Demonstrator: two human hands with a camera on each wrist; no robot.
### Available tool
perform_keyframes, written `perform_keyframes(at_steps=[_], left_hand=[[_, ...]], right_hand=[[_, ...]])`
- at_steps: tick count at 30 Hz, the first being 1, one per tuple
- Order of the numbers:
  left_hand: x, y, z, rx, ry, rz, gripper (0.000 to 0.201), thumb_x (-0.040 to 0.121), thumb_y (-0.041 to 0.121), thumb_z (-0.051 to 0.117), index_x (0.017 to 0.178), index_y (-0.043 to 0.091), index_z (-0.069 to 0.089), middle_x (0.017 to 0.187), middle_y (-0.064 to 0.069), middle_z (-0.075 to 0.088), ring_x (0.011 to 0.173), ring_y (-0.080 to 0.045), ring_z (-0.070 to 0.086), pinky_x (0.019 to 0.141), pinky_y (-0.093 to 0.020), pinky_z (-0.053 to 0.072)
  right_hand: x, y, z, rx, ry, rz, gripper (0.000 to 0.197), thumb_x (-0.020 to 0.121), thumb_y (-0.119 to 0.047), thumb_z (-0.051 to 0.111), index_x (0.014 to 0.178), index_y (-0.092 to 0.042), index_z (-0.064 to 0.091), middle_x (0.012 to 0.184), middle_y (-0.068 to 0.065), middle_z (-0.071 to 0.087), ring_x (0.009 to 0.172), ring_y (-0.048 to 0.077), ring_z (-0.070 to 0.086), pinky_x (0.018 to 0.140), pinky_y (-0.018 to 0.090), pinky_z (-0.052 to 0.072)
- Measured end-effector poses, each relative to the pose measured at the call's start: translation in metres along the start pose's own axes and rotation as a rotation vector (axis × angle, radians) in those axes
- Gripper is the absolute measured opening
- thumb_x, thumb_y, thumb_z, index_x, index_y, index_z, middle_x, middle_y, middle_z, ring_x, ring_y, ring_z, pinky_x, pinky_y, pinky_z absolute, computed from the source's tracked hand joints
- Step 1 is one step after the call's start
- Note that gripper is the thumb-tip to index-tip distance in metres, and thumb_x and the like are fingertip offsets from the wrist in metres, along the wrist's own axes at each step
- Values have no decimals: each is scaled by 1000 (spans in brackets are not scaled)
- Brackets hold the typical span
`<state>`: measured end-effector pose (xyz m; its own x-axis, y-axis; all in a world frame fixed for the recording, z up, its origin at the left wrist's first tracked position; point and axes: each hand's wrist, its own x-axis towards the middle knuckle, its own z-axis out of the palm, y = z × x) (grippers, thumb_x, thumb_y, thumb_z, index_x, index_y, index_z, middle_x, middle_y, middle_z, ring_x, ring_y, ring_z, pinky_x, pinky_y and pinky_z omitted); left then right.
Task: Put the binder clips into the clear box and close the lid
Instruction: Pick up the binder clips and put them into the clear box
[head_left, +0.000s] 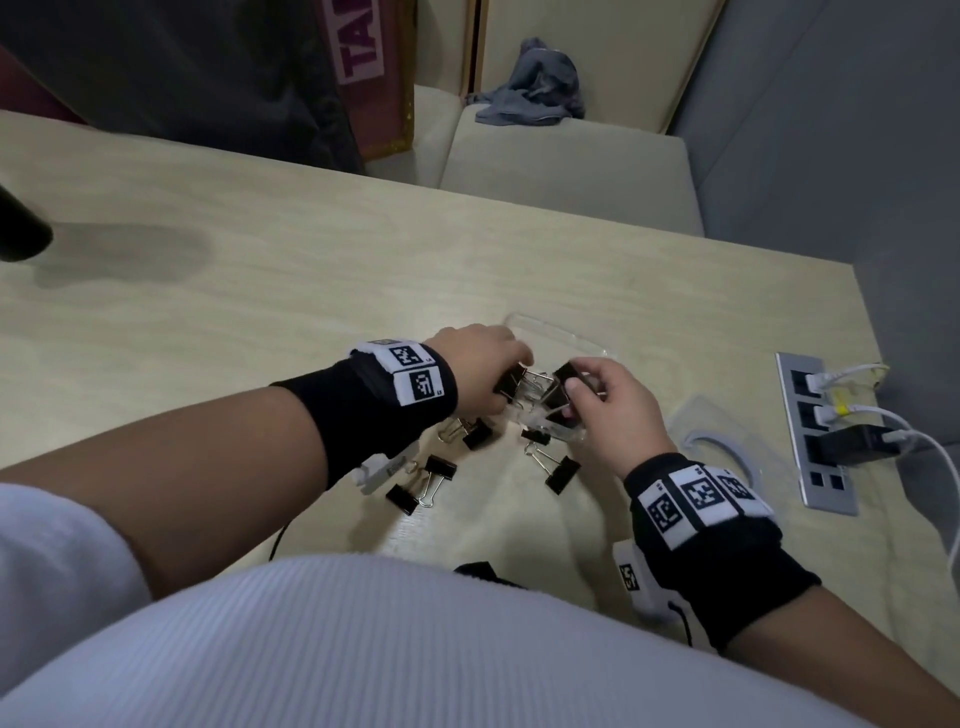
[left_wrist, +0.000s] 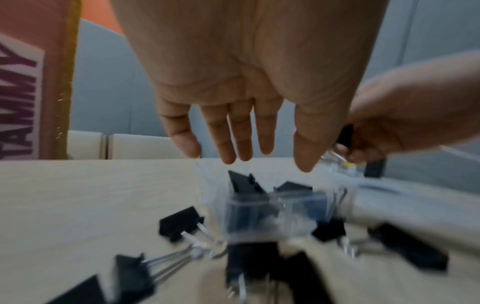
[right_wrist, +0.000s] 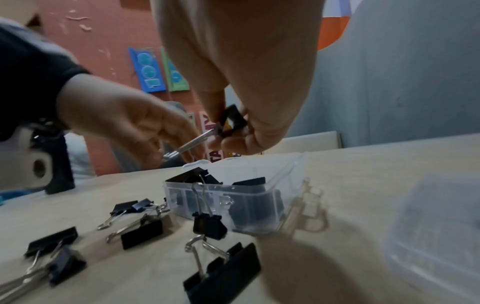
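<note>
The clear box (head_left: 558, 428) (right_wrist: 179, 197) (left_wrist: 259, 222) stands open on the table with a few black binder clips inside; its lid (head_left: 540, 332) lies back behind it. My left hand (head_left: 511, 358) (left_wrist: 246, 156) hovers just above the box with straight fingers and holds nothing. My right hand (head_left: 574, 387) (right_wrist: 228, 131) pinches a black binder clip (right_wrist: 232, 121) (head_left: 566, 375) over the box, its silver handles pointing toward the left hand. Several loose clips (head_left: 421, 483) (right_wrist: 141, 234) lie on the table in front of the box, one (right_wrist: 209, 225) leaning against its wall.
A second clear plastic piece (head_left: 717, 441) (right_wrist: 436, 216) lies right of the box. Beyond it, a metal socket panel (head_left: 826, 493) with plugs and white cables sits at the table's right edge. A dark object (head_left: 21, 228) juts in at far left. A grey cloth (head_left: 530, 85) lies on the seat behind.
</note>
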<state>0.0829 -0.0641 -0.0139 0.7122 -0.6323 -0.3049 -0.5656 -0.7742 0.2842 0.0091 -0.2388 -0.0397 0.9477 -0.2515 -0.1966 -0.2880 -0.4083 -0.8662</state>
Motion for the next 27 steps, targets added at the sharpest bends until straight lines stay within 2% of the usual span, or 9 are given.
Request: perform_keyframes(at_steps=[4,6,8,11,14,16,19,21,27], left_hand=[[-6,-4,21,230,-110,12,53,86,36,54,138,26,46,151,4,34,136,-22,36,100,-48,42],[-7,-4,27,252,-98,13,55,86,36,53,140,27,44,155,3,27,139,-22,30,103,-48,39],[-8,-3,29,284,-102,12,57,84,36,55,140,27,44,156,2,25,140,-22,28,103,-47,38],[-8,-1,32,314,-92,25,56,81,37,58,136,27,48,152,-1,28,135,-24,31,100,-46,39],[-9,-1,33,317,-74,38,54,80,37,58,133,26,51,147,-2,34,130,-25,35,96,-45,41],[-10,-1,34,313,-63,39,53,80,38,57,132,25,52,145,-3,35,128,-25,37,95,-45,41],[-12,0,37,294,-39,35,51,82,39,55,130,24,52,144,-3,36,127,-25,38,93,-44,42],[-12,1,39,276,-29,35,50,84,40,53,131,24,50,143,-3,37,126,-25,39,94,-44,41],[-16,-2,37,177,13,20,53,82,39,57,133,26,47,139,2,42,124,-24,42,93,-41,41]], right_hand=[[6,4,4,156,77,168,18,91,-11,58,107,-16,51,90,1,67,71,9,70,68,29,57],[8,7,8,-21,59,158,19,89,-17,61,107,-15,53,88,-3,67,76,12,67,69,27,54],[8,9,10,-341,63,90,21,87,-28,63,102,-17,55,90,-3,62,84,18,60,68,28,45],[9,7,9,-614,68,76,24,86,-35,60,98,-15,52,91,4,60,83,26,54,67,32,41],[9,5,5,-684,29,164,35,90,-33,53,117,-14,42,82,4,58,73,27,53,62,33,41],[8,5,3,-728,19,132,35,93,-35,47,122,-18,41,80,5,61,72,29,56,60,33,42],[9,3,5,-687,36,93,26,95,-38,43,110,-17,46,79,9,64,70,31,57,58,34,44],[10,2,7,-696,43,98,29,94,-42,44,106,-15,45,78,8,62,68,30,55,57,34,42],[10,3,4,-805,21,109,40,94,-49,41,114,-14,44,90,11,66,74,30,56,60,34,42]])
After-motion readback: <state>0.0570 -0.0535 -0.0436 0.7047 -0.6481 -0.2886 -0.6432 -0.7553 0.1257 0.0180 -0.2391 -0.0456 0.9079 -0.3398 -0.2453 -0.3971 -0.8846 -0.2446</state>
